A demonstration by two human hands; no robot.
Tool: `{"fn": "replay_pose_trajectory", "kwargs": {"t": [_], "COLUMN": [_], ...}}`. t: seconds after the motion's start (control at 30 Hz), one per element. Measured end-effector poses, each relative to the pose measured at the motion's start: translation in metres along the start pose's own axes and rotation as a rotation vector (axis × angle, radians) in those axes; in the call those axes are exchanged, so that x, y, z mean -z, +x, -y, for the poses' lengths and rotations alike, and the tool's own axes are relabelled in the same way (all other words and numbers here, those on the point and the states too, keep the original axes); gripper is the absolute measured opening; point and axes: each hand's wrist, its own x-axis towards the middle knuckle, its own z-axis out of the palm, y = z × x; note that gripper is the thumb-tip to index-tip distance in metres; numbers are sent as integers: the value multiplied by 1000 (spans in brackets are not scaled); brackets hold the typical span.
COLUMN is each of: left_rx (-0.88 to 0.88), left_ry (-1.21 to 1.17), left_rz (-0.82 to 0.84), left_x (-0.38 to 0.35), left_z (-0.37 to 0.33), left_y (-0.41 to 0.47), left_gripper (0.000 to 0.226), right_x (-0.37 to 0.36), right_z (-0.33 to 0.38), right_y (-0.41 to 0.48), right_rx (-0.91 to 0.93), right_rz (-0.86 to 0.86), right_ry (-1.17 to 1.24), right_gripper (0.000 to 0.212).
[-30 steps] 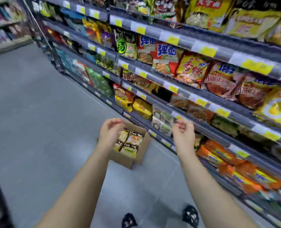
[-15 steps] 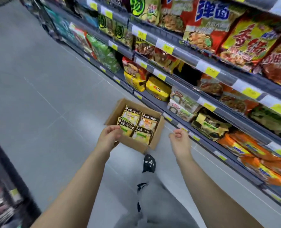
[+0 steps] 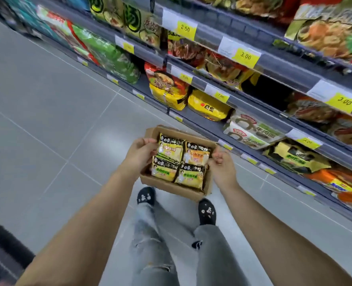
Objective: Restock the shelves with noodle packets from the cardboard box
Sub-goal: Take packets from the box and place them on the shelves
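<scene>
A brown cardboard box (image 3: 172, 188) stands on the grey floor just ahead of my feet. It holds several yellow-and-black noodle packets (image 3: 170, 149) lying flat in two rows. My left hand (image 3: 139, 154) is at the box's left wall, fingers curled over the rim beside the top-left packet. My right hand (image 3: 222, 168) is curled against the right rim. The shelves (image 3: 274, 65) rise to the right, packed with noodle bags behind yellow price tags.
My shoes (image 3: 146, 196) and grey trousers (image 3: 210, 244) are right behind the box. The bottom shelf edge (image 3: 251, 159) runs close to the box's right side. Open tiled floor (image 3: 47, 131) spreads to the left; a dark rack (image 3: 3, 240) is at the lower left.
I have stepped up to the box and bent over it. Both hands dropped from the air onto its left and right rims. The view tilted downward.
</scene>
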Motion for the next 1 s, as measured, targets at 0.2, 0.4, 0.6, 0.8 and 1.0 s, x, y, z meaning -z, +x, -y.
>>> {"fn": "replay_pose_trajectory", "kwargs": {"t": [0.2, 0.4, 0.6, 0.8, 1.0], "left_rx": [73, -13, -61, 41, -123], "left_ry": [279, 468, 716, 746, 854], "left_rz": [119, 111, 141, 21, -68], "left_x": [13, 10, -13, -41, -30], "left_z": [26, 103, 198, 259, 274], "left_y": [132, 272, 392, 456, 475], "left_gripper": [16, 13, 20, 67, 43], "right_x": [-94, -164, -213, -236, -230], "right_z": [-65, -131, -223, -291, -311], "right_y": [68, 146, 211, 245, 268], "right_rx": [-195, -244, -164, -68, -78], "right_rz": [-47, -69, -111, -192, -291], "right_ry": [-6, -164, -288, -355, -395], "right_gripper": [24, 28, 34, 48, 57]}}
